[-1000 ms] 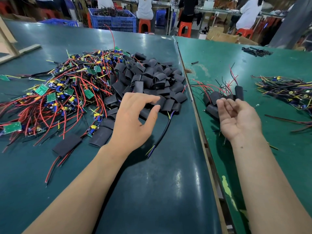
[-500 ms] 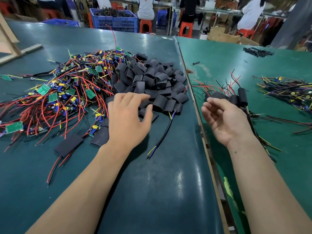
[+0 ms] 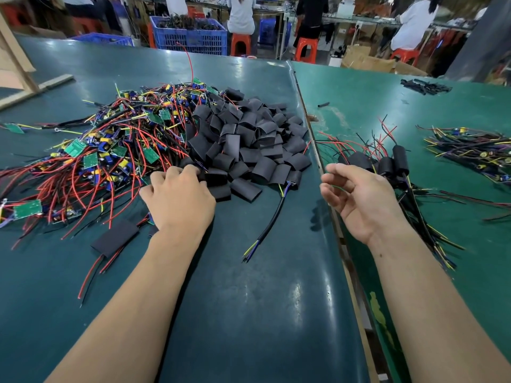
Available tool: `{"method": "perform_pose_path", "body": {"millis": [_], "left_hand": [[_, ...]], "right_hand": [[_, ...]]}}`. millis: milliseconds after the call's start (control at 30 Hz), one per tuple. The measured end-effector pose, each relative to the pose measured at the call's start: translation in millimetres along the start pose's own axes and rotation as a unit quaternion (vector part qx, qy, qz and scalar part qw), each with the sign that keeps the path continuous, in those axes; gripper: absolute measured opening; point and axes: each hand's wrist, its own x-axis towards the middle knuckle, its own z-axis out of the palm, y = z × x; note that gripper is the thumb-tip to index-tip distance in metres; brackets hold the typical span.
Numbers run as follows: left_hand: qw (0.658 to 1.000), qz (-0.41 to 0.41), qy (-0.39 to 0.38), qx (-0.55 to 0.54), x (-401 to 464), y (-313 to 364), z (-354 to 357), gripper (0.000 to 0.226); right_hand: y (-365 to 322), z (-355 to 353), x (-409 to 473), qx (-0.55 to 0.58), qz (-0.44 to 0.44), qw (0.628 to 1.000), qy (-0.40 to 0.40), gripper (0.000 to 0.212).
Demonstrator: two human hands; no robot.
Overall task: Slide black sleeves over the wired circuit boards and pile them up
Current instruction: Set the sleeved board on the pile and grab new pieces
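**Q:** Where are the hands, and what are they doing?

**A:** The left hand [image 3: 179,199] lies palm down at the near edge of the heap of black sleeves [image 3: 249,145], fingers curled into it; whether they actually pinch a sleeve I cannot tell — the fingertips are hidden. The right hand [image 3: 359,200] hovers above the seam between the dark green table [image 3: 249,299] and the lighter green table [image 3: 470,244], palm turned inward, fingers loosely curled and holding nothing.

**Q:** And the parts being worked on?

**A:** A tangle of wired circuit boards [image 3: 96,161] — green boards with red, black and yellow leads — sits left of the sleeves, touching them. Just beyond the right hand lies a small pile of sleeved boards [image 3: 387,164], wires trailing out. One flat sleeved board [image 3: 114,237] lies apart, near the left forearm. Further right is another bundle of wires [image 3: 470,150].
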Motion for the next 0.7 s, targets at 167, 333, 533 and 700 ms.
{"method": "perform_pose_path", "body": {"millis": [167, 333, 533, 700], "left_hand": [[0.997, -0.010, 0.060, -0.039, 3.1, -2.3, -3.2, 0.022], [0.990, 0.006, 0.113, -0.087, 4.1, -1.2, -8.8, 0.029], [0.998, -0.019, 0.024, -0.050, 7.9, -7.4, -8.8, 0.041], [0.999, 0.007, -0.014, -0.050, 9.3, -8.9, -4.5, 0.045]], "right_hand": [[-0.3, 0.5, -0.8, -0.006, 0.000, 1.000, 0.000, 0.013], [0.7, 0.8, -1.8, -0.029, -0.006, 0.999, -0.011, 0.011], [2.6, 2.7, -5.3, -0.069, -0.002, 0.997, -0.043, 0.015], [2.6, 4.3, -6.2, -0.070, -0.001, 0.997, -0.044, 0.016]]}}
